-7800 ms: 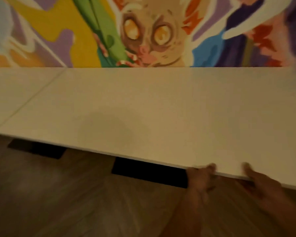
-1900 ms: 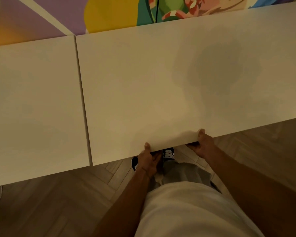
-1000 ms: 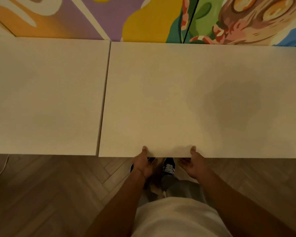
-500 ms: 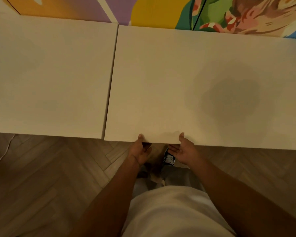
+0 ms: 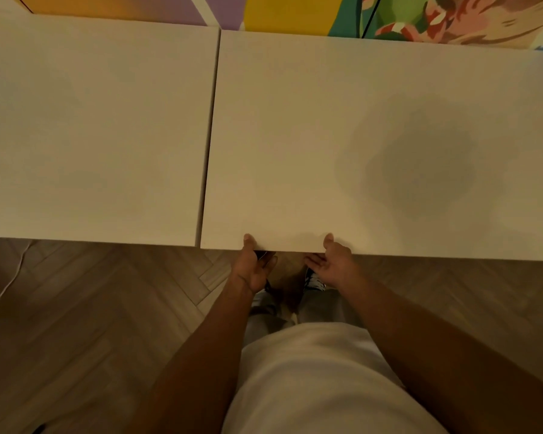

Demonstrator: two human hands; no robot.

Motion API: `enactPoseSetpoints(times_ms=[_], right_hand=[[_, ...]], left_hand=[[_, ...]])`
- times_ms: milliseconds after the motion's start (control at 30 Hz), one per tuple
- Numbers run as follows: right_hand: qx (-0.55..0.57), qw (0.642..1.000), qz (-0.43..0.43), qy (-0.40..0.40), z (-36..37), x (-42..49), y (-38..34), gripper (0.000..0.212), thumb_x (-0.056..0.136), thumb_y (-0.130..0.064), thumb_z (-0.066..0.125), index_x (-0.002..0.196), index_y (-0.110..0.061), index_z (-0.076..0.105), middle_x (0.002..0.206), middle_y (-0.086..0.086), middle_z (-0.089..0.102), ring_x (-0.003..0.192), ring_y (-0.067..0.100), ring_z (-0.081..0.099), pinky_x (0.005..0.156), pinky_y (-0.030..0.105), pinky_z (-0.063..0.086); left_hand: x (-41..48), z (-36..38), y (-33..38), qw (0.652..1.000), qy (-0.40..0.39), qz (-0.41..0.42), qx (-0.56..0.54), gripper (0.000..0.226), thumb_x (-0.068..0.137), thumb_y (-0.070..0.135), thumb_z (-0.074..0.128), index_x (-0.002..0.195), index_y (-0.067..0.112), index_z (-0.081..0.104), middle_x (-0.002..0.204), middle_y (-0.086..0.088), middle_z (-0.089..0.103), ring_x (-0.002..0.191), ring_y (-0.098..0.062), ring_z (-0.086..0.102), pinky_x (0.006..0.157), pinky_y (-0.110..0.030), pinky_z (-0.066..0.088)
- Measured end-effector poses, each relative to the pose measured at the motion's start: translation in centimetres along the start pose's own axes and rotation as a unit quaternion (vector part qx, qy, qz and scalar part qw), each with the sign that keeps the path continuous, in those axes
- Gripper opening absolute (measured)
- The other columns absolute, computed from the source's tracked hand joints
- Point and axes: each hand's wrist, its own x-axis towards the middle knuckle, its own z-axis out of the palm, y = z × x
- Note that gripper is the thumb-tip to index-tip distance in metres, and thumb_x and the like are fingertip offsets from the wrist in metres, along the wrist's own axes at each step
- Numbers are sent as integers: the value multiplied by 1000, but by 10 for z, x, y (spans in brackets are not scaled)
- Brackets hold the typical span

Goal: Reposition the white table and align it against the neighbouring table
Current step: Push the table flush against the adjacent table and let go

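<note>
White surface [image 5: 295,136] just beside neighbouring surface [image 5: 91,120], thin dark gap between. Left hand [image 5: 253,266] and right hand [image 5: 334,261] grasping its near edge, thumbs on top; fingers apparently underneath.

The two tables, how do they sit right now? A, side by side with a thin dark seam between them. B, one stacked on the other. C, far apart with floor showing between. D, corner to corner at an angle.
A: the white table and the neighbouring table lie side by side, with only a thin dark seam between their edges.
</note>
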Motion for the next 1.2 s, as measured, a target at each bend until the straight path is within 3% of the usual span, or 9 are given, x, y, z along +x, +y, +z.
enactPoseSetpoints(times_ms=[100,233,400,500,733,833,1000,1133,1200], right_hand=[[0,1000,-8,13,2,0,1,42,105,-32,51,135,-3,50,101,16,62,103,33,62,95,49,55],[-3,1000,-18,15,3,-1,1,42,105,-31,51,135,-1,49,118,20,60,106,33,61,90,46,55],[-11,999,-26,22,5,-1,3,45,105,-32,50,138,-2,47,132,22,58,115,36,61,85,45,55],[-17,999,-33,26,5,-1,4,46,105,-33,50,139,-2,47,133,22,57,116,36,61,85,44,55],[-23,999,-33,26,4,2,4,45,105,-33,50,136,0,48,121,20,59,104,33,60,86,44,55],[-11,1000,-21,19,0,2,4,42,104,-31,52,133,-1,50,117,19,61,107,33,61,86,45,55],[38,999,8,3,-7,5,-2,46,102,-37,55,134,-5,47,119,22,60,104,37,61,85,51,53],[50,999,16,2,-6,8,-4,53,100,-45,55,140,-10,47,133,22,58,108,39,61,85,56,51],[48,999,16,3,-5,8,-1,53,99,-45,56,137,-9,48,132,20,58,109,37,61,89,57,51]], left_hand=[[-2,4,0,1000,15,7,-6,54,109,44,40,146,7,48,126,-11,61,108,-25,61,102,-36,46],[-5,6,2,1000,22,9,-19,54,108,42,43,145,3,49,111,-11,65,95,-22,63,96,-33,49],[-1,1,3,999,44,20,-10,53,107,43,48,139,1,53,103,-10,66,87,-21,66,51,-25,59],[-1,1,2,998,53,33,0,49,106,42,49,134,3,55,102,-10,66,85,-21,66,45,-24,56],[-2,3,2,996,80,46,16,48,106,42,51,131,2,53,120,-17,62,85,-23,64,58,-32,54],[-1,5,0,995,88,51,11,50,106,42,52,132,0,54,107,-13,63,83,-22,63,53,-30,56],[-2,4,3,999,35,5,-2,34,107,46,45,109,14,55,98,-9,63,84,-22,62,90,-41,46],[-5,3,6,1000,8,-11,-27,38,107,48,42,110,14,59,107,-12,65,95,-26,64,94,-42,45],[-2,1,11,999,1,5,-32,43,107,47,43,128,12,57,128,-15,64,111,-30,62,101,-44,46]])
